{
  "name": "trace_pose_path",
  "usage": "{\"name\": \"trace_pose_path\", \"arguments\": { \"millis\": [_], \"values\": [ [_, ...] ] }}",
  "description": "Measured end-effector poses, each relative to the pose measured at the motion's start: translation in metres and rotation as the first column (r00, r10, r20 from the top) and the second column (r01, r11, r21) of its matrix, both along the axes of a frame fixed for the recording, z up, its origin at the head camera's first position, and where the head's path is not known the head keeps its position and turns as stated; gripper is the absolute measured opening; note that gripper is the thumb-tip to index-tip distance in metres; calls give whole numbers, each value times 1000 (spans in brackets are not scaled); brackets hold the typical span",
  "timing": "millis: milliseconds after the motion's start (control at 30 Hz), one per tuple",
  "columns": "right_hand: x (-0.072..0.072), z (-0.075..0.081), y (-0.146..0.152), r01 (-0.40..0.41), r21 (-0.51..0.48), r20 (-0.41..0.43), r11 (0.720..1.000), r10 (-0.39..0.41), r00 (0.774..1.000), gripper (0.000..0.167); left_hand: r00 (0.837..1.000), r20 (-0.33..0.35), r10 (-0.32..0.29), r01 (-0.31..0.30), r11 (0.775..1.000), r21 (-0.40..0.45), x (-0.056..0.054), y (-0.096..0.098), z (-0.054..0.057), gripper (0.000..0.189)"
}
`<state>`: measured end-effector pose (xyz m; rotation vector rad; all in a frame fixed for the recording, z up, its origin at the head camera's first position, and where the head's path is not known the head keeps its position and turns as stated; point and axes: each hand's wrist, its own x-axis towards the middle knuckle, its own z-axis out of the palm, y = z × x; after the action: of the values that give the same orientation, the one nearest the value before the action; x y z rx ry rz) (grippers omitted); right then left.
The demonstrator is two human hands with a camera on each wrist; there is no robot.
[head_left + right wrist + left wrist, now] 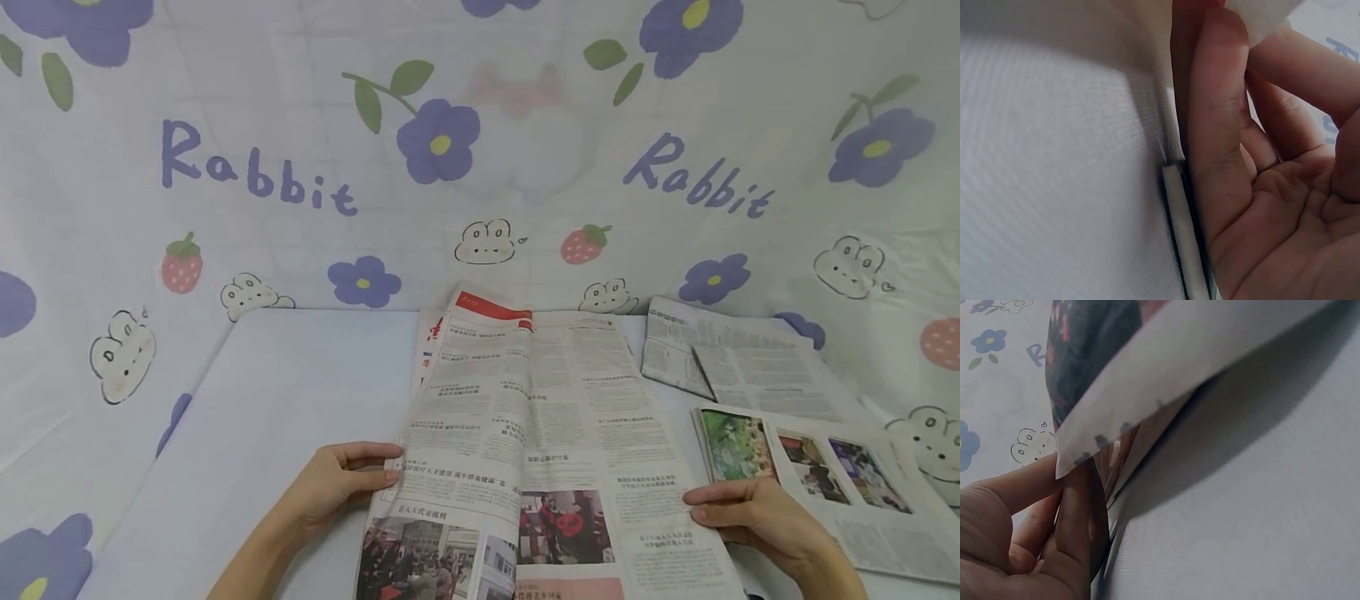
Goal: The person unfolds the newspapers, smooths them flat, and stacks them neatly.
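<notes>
A big newspaper (577, 392) lies in front of the person on a white table (300, 400). It is open, with one page on the left and one on the right. It is long and goes from close to the person to the far end of the table. A red band (491, 305) is at the top of the left page. Low down on the left page is a photo of many people (420, 562), and on the right page is a photo with bright red in it (566, 529).

The left hand (330, 487) is at the left edge of the newspaper. Its thumb and fingers pinch the paper between them. The left wrist view shows paper lifted off the table there, with a dark shadow under it.

The right hand (761, 517) is at the right edge, a bit lower down. Its thumb and pointing finger pinch the paper too, and its other fingers are curled in.

A bit of paper with red letters (426, 350) peeks out from under the newspaper at the far left. On the right, near the right hand, is a paper with color pictures (832, 483). Behind it are folded gray papers (757, 362). A white cloth (285, 92) hangs at the back, with purple flowers, strawberries, bunnies and the word "Rabbit" on it
</notes>
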<state>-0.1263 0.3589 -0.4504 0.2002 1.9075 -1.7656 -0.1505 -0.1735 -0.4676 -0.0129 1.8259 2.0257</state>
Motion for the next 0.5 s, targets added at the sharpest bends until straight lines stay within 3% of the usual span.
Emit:
{"name": "trace_pose_path", "arguments": {
  "millis": [500],
  "values": [
    [0,-1,-1,-7,-6,0,1000,7,1000,17,1000,-2,2,-2,1000,15,3,-2,0,43]
  ]
}}
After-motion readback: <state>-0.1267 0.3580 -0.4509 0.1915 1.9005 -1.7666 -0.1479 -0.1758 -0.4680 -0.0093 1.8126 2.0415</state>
